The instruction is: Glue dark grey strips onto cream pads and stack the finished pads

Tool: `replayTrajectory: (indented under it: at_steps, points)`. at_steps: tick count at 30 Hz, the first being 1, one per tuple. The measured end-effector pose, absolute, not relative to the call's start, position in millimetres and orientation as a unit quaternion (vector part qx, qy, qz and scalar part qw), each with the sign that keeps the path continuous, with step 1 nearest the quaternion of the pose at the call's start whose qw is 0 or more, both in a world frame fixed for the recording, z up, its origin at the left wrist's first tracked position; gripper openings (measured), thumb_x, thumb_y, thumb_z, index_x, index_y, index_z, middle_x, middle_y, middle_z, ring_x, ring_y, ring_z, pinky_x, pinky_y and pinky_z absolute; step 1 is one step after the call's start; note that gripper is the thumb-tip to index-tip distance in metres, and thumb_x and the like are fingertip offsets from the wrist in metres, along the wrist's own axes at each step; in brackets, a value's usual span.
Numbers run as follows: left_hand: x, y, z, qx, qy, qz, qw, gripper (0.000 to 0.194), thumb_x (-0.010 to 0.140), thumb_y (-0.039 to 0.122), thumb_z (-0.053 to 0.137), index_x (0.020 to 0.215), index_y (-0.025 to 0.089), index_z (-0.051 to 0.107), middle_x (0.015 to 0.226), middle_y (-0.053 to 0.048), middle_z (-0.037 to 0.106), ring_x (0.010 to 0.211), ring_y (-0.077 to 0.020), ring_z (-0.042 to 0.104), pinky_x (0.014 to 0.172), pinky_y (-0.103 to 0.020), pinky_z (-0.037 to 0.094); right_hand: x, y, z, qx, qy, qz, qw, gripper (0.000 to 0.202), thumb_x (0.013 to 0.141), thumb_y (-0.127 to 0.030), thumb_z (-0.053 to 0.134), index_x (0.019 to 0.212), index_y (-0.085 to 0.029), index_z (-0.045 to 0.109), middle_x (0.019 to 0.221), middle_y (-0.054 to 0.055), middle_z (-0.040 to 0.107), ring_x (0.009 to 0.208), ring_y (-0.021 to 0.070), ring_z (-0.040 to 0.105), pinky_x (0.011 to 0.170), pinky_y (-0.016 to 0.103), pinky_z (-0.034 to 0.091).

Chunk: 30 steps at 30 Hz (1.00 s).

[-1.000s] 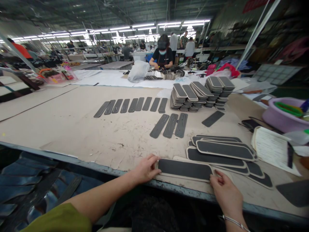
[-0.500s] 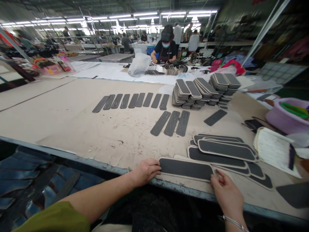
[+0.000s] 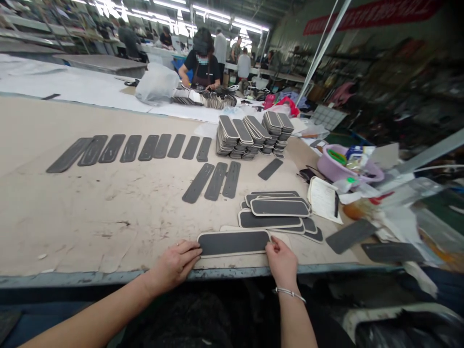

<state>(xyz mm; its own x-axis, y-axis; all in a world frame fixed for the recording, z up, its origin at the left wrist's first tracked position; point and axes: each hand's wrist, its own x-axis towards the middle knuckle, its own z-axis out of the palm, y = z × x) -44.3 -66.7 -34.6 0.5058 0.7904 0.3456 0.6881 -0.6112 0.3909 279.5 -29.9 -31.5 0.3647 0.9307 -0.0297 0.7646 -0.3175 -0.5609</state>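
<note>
A long dark grey panel with rounded corners and a pale border [image 3: 234,243] lies lengthwise by the table's front edge. Its left end is under the closed fingers of my left hand [image 3: 176,263]. At the other end, my right hand [image 3: 282,260] pinches the corner between thumb and bent fingers. Part of another pale-edged piece shows beneath this panel. Just behind, a loose pile of similar bordered panels [image 3: 279,208] lies overlapped. Farther back are three plain grey strips [image 3: 216,181] and a row of several more strips [image 3: 147,147].
Tall stacks of bordered panels [image 3: 250,135] stand at the back. On the right are a notebook [image 3: 324,198], a purple basin [image 3: 348,164] with items in it, and loose grey pieces [image 3: 351,235]. A co-worker [image 3: 203,60] sits across the table.
The view has swung to the right, so the things on the table appear farther left and more of the right side shows. Both hands stay at the panel's ends.
</note>
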Motion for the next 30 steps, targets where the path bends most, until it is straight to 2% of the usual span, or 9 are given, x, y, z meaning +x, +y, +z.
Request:
replayTrajectory:
  at_steps: [4,12,22,30]
  points:
    - [-43.6,-66.3,-34.1,0.861,0.428,0.256,0.096,0.027,0.087,0.018,0.046,0.107,0.019,0.065,0.103,-0.009,0.063,0.094,-0.0181,0.059,0.085,-0.032,0.051,279.6,-29.7,-33.9,-0.793,-0.536,0.166,0.238,0.047,0.073,-0.039,0.041,0.100,-0.013,0.068,0.080,0.008,0.070,0.077,0.0217,0.063,0.078,0.031,0.045]
    - [-44.1,-67.2,-32.9,0.874,0.421,0.232,0.074,0.029,0.088,0.015,0.043,0.109,0.017,0.063,0.105,-0.011,0.062,0.092,-0.0187,0.058,0.083,-0.034,0.052,280.7,-28.9,-36.0,-0.799,-0.530,0.153,0.238,0.044,0.071,-0.039,0.043,0.095,-0.014,0.070,0.080,0.009,0.070,0.078,0.0229,0.063,0.080,0.033,0.045]
    - [-43.3,-67.1,-32.9,0.881,0.411,0.224,0.073,0.028,0.088,0.014,0.043,0.110,0.013,0.061,0.107,-0.013,0.061,0.095,-0.0201,0.056,0.084,-0.035,0.049,280.9,-28.4,-36.5,-0.802,-0.538,0.140,0.219,0.044,0.071,-0.039,0.042,0.094,-0.014,0.070,0.084,0.009,0.070,0.082,0.0240,0.062,0.082,0.033,0.044]
    - [-42.6,-67.1,-27.1,0.879,0.412,0.221,0.093,0.028,0.089,0.014,0.041,0.109,0.015,0.060,0.106,-0.010,0.061,0.091,-0.0174,0.055,0.084,-0.031,0.048,282.6,-27.1,-36.4,-0.816,-0.529,0.144,0.183,0.043,0.070,-0.041,0.043,0.094,-0.017,0.069,0.082,0.008,0.069,0.082,0.0247,0.062,0.079,0.035,0.044]
